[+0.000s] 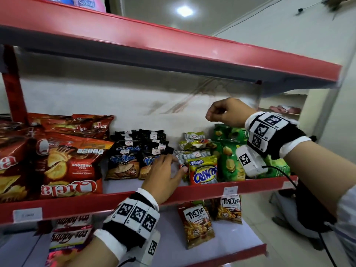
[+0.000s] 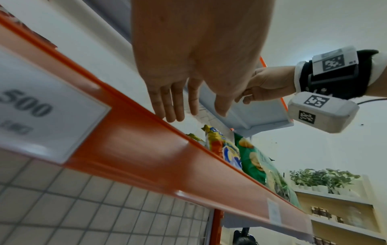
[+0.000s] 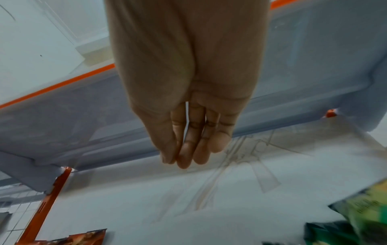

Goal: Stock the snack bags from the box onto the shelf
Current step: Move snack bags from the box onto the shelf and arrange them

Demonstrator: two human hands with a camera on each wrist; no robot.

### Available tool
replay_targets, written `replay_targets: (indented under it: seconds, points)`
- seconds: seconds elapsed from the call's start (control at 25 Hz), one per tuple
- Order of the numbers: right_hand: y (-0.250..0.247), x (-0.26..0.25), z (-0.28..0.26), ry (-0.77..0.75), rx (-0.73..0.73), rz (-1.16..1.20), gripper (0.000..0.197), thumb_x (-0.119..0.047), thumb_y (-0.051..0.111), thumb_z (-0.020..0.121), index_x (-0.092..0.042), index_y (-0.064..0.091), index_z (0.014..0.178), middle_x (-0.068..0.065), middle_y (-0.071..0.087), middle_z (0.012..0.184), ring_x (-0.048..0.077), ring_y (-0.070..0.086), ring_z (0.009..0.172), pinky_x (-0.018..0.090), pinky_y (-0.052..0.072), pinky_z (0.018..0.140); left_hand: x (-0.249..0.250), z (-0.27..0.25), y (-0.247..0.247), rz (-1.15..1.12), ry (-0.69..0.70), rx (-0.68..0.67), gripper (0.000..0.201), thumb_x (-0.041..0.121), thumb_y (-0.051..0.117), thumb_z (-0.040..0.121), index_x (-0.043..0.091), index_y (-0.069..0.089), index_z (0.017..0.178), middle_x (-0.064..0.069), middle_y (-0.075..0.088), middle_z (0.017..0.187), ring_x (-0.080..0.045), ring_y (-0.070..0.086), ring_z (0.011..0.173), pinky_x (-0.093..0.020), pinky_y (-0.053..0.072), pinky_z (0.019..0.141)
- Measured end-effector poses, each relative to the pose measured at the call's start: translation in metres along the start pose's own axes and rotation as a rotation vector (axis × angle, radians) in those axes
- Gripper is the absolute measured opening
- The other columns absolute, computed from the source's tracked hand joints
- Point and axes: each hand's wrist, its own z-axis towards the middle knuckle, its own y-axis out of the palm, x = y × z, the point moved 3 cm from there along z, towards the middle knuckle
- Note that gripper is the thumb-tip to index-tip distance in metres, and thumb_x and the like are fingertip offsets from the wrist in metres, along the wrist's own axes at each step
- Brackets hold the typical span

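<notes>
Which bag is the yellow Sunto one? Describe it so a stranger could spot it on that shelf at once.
Find the middle red shelf and follow its front edge right, past the big red chip bags and the black Tic Tic packs. The yellow Sunto bag stands at the lip, just right of the left hand. It alone is yellow with blue lettering, beside green bags.

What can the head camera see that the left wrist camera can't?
Only the head view shows the red Qtela chip bags, the dark Tic Tic bags and the lower shelf. Only the left wrist view shows the big price label up close, the tiled floor and potted plants. Both show the left hand with straight fingers, the raised right hand, the yellow bag and green bags.
</notes>
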Motion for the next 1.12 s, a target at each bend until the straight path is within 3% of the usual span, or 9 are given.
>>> replay_targets:
  seconds: [0.16,0.28,0.4,0.56,0.68,0.8,0.96,1.12]
  points:
    - [0.005,0.014,-0.022,0.020,-0.113,-0.097,0.011,-0.015,0.064,0.086,-0.025,0.069,0.083,-0.013,0.063,0.074,-0.007,0.052,0.063,0.002,0.037,0.054,0.013,0.013,0.000,0.043,-0.035,-0.077,0.030,0.039,0.056,0.091,0.017,0.057,0.112,-0.006,0.052,0.111,-0.023,0.050,0.105,-0.032,0.042,0.086]
    - [-0.002,0.029,-0.023,0.032,-0.145,-0.163,0.010,-0.017,0.064,0.086,-0.025,0.070,0.086,-0.011,0.063,0.077,0.000,0.056,0.068,0.017,0.043,0.068,0.028,0.037,-0.014,0.065,-0.037,-0.133,0.014,0.026,0.059,0.090,0.015,0.062,0.098,-0.008,0.058,0.102,-0.020,0.053,0.088,-0.026,0.039,0.072]
    - [-0.022,0.042,-0.006,0.016,-0.170,-0.263,0.008,-0.020,0.065,0.085,-0.027,0.069,0.087,-0.013,0.064,0.078,0.008,0.059,0.079,0.021,0.042,0.075,0.042,0.077,-0.034,0.132,-0.019,-0.182,0.010,0.018,0.059,0.089,0.015,0.066,0.095,-0.002,0.066,0.100,-0.014,0.056,0.087,-0.022,0.041,0.073]
    - [-0.032,0.056,0.031,-0.027,-0.275,-0.345,0.004,-0.029,0.068,0.084,-0.032,0.066,0.086,-0.012,0.065,0.087,0.010,0.059,0.085,0.026,0.046,0.081,0.056,0.132,-0.045,0.305,0.026,-0.257,0.013,0.022,0.058,0.091,0.018,0.068,0.099,0.005,0.064,0.099,-0.008,0.053,0.083,-0.018,0.037,0.074]
    - [-0.022,0.075,0.056,-0.074,-0.451,-0.318,0.008,-0.028,0.066,0.085,-0.030,0.069,0.092,-0.014,0.068,0.079,0.001,0.061,0.071,0.023,0.049,0.072,0.060,0.164,-0.023,0.435,0.031,-0.410,0.021,0.029,0.062,0.090,0.017,0.069,0.107,0.004,0.068,0.108,-0.005,0.054,0.083,-0.017,0.037,0.075]
    - [-0.012,0.087,0.061,-0.086,-0.645,-0.223,0.015,-0.031,0.069,0.084,-0.028,0.069,0.099,-0.015,0.070,0.072,-0.001,0.064,0.064,0.020,0.050,0.062,0.056,0.175,0.003,0.382,-0.012,-0.513,0.035,0.042,0.067,0.084,0.018,0.067,0.110,0.005,0.066,0.111,-0.009,0.058,0.095,-0.021,0.040,0.082]
    - [0.006,0.103,0.051,-0.080,-0.862,-0.219,0.040,-0.035,0.077,0.074,-0.031,0.062,0.111,0.000,0.070,0.102,0.014,0.066,0.090,0.026,0.053,0.072,0.054,0.182,0.037,0.384,-0.067,-0.536,0.049,0.047,0.071,0.078,0.015,0.061,0.112,0.001,0.063,0.115,-0.016,0.058,0.104,-0.024,0.042,0.083]
    - [0.023,0.110,0.039,-0.111,-0.892,-0.388,0.068,-0.038,0.079,0.071,-0.034,0.046,0.131,-0.008,0.059,0.106,0.023,0.061,0.106,0.040,0.051,0.094,0.053,0.185,0.043,0.417,-0.099,-0.477,0.047,0.034,0.076,0.078,0.015,0.058,0.117,-0.003,0.067,0.111,-0.017,0.059,0.096,-0.022,0.042,0.077]
